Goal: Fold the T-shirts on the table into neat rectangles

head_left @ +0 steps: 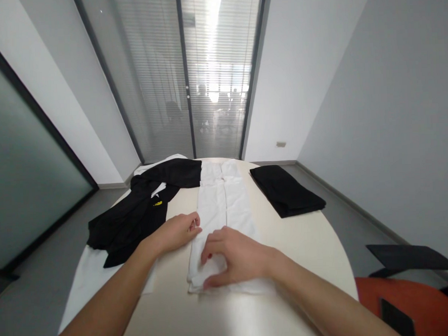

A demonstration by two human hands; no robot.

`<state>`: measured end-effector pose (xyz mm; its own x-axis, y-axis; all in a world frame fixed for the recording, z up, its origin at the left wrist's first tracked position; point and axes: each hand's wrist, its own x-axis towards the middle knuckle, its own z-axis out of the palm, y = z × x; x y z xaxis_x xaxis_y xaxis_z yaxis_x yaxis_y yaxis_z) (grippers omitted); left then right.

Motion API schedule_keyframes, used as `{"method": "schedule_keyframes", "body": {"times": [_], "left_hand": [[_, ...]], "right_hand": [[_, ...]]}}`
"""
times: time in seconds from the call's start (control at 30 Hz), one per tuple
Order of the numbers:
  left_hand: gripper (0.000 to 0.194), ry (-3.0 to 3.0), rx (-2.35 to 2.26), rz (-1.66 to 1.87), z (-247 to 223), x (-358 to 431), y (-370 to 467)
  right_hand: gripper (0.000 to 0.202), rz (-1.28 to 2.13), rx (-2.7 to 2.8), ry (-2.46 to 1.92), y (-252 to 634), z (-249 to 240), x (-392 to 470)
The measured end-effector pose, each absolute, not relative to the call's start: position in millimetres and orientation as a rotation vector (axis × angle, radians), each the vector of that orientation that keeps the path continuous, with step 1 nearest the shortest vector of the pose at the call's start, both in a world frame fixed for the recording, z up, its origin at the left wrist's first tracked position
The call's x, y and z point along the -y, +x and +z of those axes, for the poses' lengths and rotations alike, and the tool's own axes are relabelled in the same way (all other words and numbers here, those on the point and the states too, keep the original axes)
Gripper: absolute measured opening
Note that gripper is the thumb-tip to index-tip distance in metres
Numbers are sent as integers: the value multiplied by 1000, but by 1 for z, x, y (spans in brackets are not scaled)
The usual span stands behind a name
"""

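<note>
A folded white garment (pixel 212 198) lies lengthwise over the middle of the table, with a line running down between its two halves. At its left edge is my left hand (pixel 178 232), fingers curled and thumb close to them, seemingly pinching the edge. My right hand (pixel 237 254) is over the near end of the same garment. Its fingers are bent, with a wide gap to the thumb, and nothing shows gripped between them. Part of the cloth is hidden beneath this hand and wrist.
Left on the table (pixel 305 253) lies a rumpled black garment (pixel 137 211) with a yellow mark, over white cloth (pixel 91 273). A folded black garment (pixel 284 190) rests at the right. An orange chair (pixel 408 298) stands beside the table's right edge. Glass panels with blinds (pixel 161 81) rise behind.
</note>
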<state>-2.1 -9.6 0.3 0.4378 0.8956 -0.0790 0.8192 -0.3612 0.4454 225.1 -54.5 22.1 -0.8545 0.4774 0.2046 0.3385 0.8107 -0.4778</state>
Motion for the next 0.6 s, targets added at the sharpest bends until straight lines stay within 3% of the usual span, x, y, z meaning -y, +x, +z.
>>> {"method": "schedule_keyframes", "body": {"times": [0.07,0.17,0.23,0.47,0.6], "left_hand": [[18,2242,-1408,287,-6,4,-5],[19,2203,-1348,327,-11,-1,-7],[20,2211,-1337,332,-12,-2,-8],[18,2237,-1334,325,-13,-2,-10],[18,2196,-1286,349,-8,-1,-10]], "right_hand": [[38,505,2752,-553,214,13,66],[25,415,2838,-461,209,-1,69],[16,462,2813,-482,211,-5,67],[13,750,2499,-779,232,13,64],[12,717,2483,-648,241,16,58]]}}
